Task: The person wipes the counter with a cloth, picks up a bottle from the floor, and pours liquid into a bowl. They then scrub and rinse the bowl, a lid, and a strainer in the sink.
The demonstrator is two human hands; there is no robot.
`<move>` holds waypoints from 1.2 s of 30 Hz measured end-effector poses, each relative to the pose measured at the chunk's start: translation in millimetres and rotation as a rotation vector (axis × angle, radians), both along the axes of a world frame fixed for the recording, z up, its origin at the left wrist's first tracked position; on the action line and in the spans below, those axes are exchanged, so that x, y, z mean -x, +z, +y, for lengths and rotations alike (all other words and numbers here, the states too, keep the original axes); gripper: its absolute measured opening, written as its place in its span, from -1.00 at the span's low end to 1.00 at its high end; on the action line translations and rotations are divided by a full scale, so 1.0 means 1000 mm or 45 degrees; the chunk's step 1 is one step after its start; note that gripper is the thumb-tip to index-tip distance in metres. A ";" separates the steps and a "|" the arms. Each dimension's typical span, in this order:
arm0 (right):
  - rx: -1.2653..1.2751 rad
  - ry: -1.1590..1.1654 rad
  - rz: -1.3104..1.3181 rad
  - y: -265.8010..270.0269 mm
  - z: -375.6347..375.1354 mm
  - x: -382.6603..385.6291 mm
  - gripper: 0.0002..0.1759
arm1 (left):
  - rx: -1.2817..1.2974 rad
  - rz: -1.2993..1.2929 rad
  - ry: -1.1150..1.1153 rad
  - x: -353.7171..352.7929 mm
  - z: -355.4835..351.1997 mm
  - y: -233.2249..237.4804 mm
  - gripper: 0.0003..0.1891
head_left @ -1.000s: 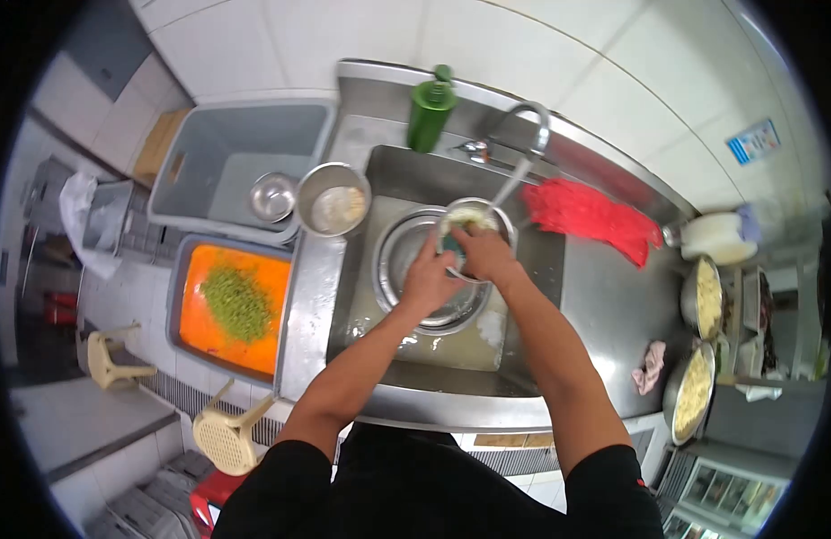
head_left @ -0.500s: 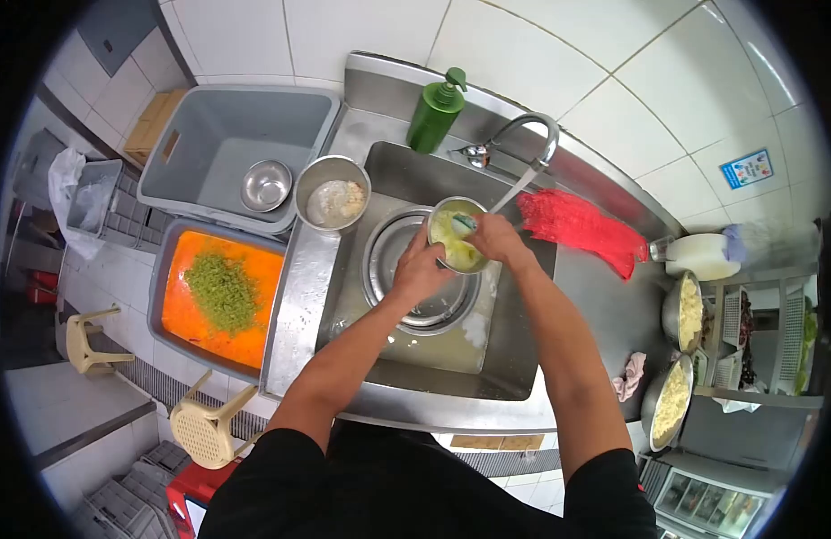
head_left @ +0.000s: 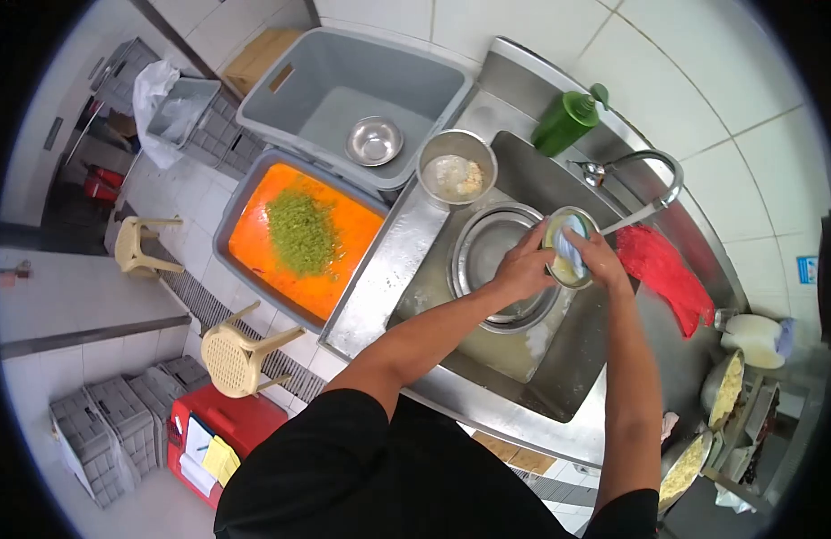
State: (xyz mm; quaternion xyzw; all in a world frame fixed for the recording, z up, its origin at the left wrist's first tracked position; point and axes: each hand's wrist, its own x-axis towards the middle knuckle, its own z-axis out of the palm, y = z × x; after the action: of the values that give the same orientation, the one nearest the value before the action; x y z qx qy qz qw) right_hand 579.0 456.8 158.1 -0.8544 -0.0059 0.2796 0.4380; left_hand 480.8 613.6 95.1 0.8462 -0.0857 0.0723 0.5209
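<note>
My left hand (head_left: pixel 525 268) grips a small metal bowl (head_left: pixel 554 235) by its near-left side, tilted over the sink (head_left: pixel 559 382). Inside it, my right hand (head_left: pixel 600 259) presses a pale blue-white scrub pad (head_left: pixel 573 241) with bent fingers against the wall. From the curved faucet (head_left: pixel 671 171), water streams down close to the bowl's upper right rim. Below my hands, a wide round metal basin (head_left: pixel 465 256) sits in cloudy water. On the sink's left ledge stands a metal pot (head_left: pixel 427 171) holding whitish liquid and beige bits.
A green pump bottle (head_left: pixel 564 124) and red mesh cloth (head_left: pixel 662 274) lie along the back of the sink. To the left are a grey tub (head_left: pixel 298 63) with a small bowl (head_left: pixel 374 141), and another tub (head_left: pixel 240 193) of orange liquid topped with chopped greens. Plastic stools (head_left: pixel 231 359) stand on the floor.
My view has swung left, so the scene sits further right. The bowl has tilted, and the pad shows broad and pale in it, where a green patch and yellowish suds showed before.
</note>
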 end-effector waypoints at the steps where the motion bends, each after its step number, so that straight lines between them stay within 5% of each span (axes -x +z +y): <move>1: -0.098 -0.008 0.122 0.003 0.000 0.004 -0.55 | -0.009 0.010 0.022 0.001 0.002 0.000 -0.67; 4: 0.018 0.120 0.113 -0.015 -0.016 -0.005 -0.53 | 0.050 0.023 0.001 0.001 0.003 0.001 -0.67; 6: 0.824 0.243 -0.813 -0.006 -0.016 0.005 -0.40 | 0.011 -0.008 0.009 0.001 0.003 0.005 -0.67; 8: 0.816 0.266 -0.853 -0.010 -0.013 0.006 -0.26 | -0.006 -0.014 0.005 0.000 0.005 0.004 -0.68; 10: 0.954 0.601 -0.987 -0.017 -0.008 0.019 -0.19 | 0.119 -0.046 0.025 0.000 0.000 0.004 -0.66; 13: 1.074 0.531 -0.681 -0.003 0.011 0.038 -0.17 | 0.000 -0.083 0.029 0.000 -0.003 0.007 -0.60; 16: 0.829 0.570 -0.722 -0.069 -0.022 0.009 -0.20 | 0.003 -0.046 -0.008 -0.002 -0.005 0.008 -0.65; 18: 0.700 0.483 -0.474 -0.012 -0.005 0.015 -0.22 | -0.027 -0.059 -0.035 -0.003 -0.004 0.010 -0.66; 22: 0.703 0.341 -0.394 0.011 -0.006 0.009 -0.34 | -0.064 0.029 0.013 -0.001 -0.004 0.001 -0.69; 29: 0.837 0.212 -0.611 0.019 -0.006 0.010 -0.66 | -0.088 0.052 0.037 -0.002 -0.003 0.001 -0.67; 36: 1.003 0.228 -0.576 0.028 0.001 0.012 -0.71 | -0.073 0.027 0.043 -0.002 -0.002 0.009 -0.67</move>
State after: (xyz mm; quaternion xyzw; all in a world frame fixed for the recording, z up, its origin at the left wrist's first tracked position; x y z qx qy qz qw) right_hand 566.7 458.3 185.6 -0.9914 -0.0683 0.1039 0.0420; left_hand 482.5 612.0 104.5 0.8628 -0.0679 0.0698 0.4960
